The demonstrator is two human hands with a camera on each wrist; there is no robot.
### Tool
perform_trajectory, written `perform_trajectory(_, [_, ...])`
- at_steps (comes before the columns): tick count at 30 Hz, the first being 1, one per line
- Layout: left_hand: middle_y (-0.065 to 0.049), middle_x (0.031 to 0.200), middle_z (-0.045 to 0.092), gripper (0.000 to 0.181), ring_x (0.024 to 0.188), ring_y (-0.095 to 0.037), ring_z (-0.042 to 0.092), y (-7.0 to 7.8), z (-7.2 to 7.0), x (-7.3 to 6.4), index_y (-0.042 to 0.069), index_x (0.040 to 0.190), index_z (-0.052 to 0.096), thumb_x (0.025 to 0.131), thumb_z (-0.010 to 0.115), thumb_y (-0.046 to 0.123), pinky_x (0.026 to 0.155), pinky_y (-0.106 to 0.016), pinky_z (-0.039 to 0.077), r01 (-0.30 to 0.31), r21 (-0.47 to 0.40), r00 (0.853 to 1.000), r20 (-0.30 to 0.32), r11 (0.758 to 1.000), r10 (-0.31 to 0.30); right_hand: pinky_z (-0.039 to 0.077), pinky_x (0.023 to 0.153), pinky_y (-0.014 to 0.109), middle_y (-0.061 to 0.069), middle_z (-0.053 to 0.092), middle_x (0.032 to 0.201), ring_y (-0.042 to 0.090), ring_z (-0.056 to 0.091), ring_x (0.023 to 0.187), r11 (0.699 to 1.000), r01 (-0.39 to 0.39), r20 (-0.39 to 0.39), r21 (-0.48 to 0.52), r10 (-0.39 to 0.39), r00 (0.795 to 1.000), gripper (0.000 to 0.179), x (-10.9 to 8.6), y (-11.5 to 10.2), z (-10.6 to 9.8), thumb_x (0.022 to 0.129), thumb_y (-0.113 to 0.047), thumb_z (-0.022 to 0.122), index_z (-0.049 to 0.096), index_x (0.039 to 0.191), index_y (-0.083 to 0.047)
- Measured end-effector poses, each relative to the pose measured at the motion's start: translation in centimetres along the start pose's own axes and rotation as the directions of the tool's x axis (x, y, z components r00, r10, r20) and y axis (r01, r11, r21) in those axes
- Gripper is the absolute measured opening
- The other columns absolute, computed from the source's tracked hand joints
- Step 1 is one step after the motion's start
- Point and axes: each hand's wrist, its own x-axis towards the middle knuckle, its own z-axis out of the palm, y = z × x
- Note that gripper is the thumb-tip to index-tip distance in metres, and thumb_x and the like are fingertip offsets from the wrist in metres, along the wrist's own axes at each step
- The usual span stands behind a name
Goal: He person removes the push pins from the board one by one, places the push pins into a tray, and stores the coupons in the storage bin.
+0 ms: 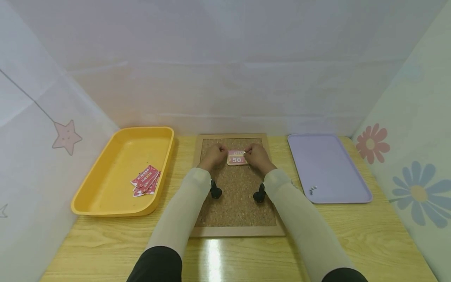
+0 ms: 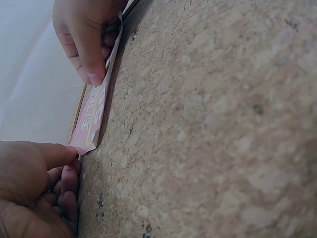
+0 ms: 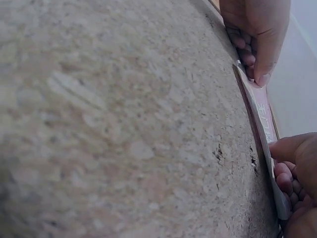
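A pink and red paper coupon printed with "50" lies over the upper part of a wood-framed cork board. At its left end, my left hand pinches a corner between thumb and curled fingers. My right hand holds the right part, its thumb on the printed face. The coupon is slightly bent, and its lower edge stands a little off the cork in the left wrist view. A tiny shiny spot shows at the right fingertips in the head view; I cannot tell what it is.
To the left, a yellow tray holds several more red coupons. A lilac tray on the right has a few small metallic pieces near its front left corner. Patterned cloth walls enclose the wooden table.
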Motion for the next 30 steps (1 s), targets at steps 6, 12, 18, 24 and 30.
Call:
perform_trajectory(6, [-0.007, 0.103, 0.061, 0.02, 0.085, -0.021, 0.055, 0.05, -0.01, -0.11, 0.011, 0.112, 0.062, 0.101, 0.051, 0.024, 0.067, -0.034, 0.047, -0.005, 0.022, 1.0, -0.006, 1.0, 0.005, 0.05, 0.081, 0.04, 0.012, 0.064, 0.102, 0.026, 0.06, 0.092, 0.999, 0.016, -0.02, -0.048, -0.017, 1.0, 0.018, 0.14, -0.22, 0.24, 0.097, -0.016, 0.056, 0.063, 0.108, -0.003])
perform_trajectory(12, [-0.007, 0.102, 0.06, 0.019, 0.083, -0.021, 0.053, 0.11, -0.11, -0.21, 0.011, 0.11, 0.062, 0.101, 0.051, 0.023, 0.066, -0.033, 0.045, -0.004, 0.017, 1.0, -0.009, 1.0, 0.004, 0.049, 0.082, 0.041, 0.013, 0.063, 0.1, 0.027, 0.059, 0.09, 0.995, 0.031, -0.035, -0.094, -0.034, 0.999, 0.019, 0.14, -0.53, 0.34, 0.098, -0.015, 0.053, 0.063, 0.105, -0.001])
perform_trajectory(18, [-0.007, 0.102, 0.06, 0.02, 0.084, -0.021, 0.054, 0.27, -0.28, -0.37, 0.011, 0.111, 0.062, 0.102, 0.051, 0.025, 0.067, -0.034, 0.045, -0.004, 0.005, 1.0, -0.002, 1.0, 0.004, 0.046, 0.088, 0.043, 0.013, 0.062, 0.1, 0.029, 0.058, 0.097, 0.989, 0.032, -0.051, -0.147, -0.04, 0.998, 0.018, 0.34, -0.63, 0.5, 0.098, -0.015, 0.051, 0.064, 0.099, -0.002])
perform_trajectory(24, [-0.007, 0.103, 0.06, 0.02, 0.086, -0.022, 0.054, 0.24, -0.44, -0.27, 0.011, 0.11, 0.062, 0.102, 0.051, 0.025, 0.068, -0.035, 0.045, -0.003, 0.02, 1.0, 0.001, 1.0, 0.003, 0.043, 0.091, 0.043, 0.013, 0.06, 0.102, 0.03, 0.055, 0.101, 0.984, 0.017, -0.049, -0.176, -0.026, 0.998, 0.019, 0.77, -0.43, 0.89, 0.1, -0.016, 0.049, 0.063, 0.099, -0.003])
perform_trajectory(30, [-0.007, 0.103, 0.061, 0.02, 0.086, -0.022, 0.054, 0.4, -0.58, -0.49, 0.011, 0.109, 0.062, 0.101, 0.051, 0.025, 0.068, -0.035, 0.045, -0.013, 0.026, 1.0, -0.001, 1.0, 0.013, 0.042, 0.093, 0.044, 0.015, 0.058, 0.106, 0.031, 0.053, 0.104, 0.98, 0.023, -0.051, -0.198, -0.034, 0.998, 0.022, 0.54, -0.46, 1.0, 0.101, -0.017, 0.046, 0.061, 0.102, -0.001])
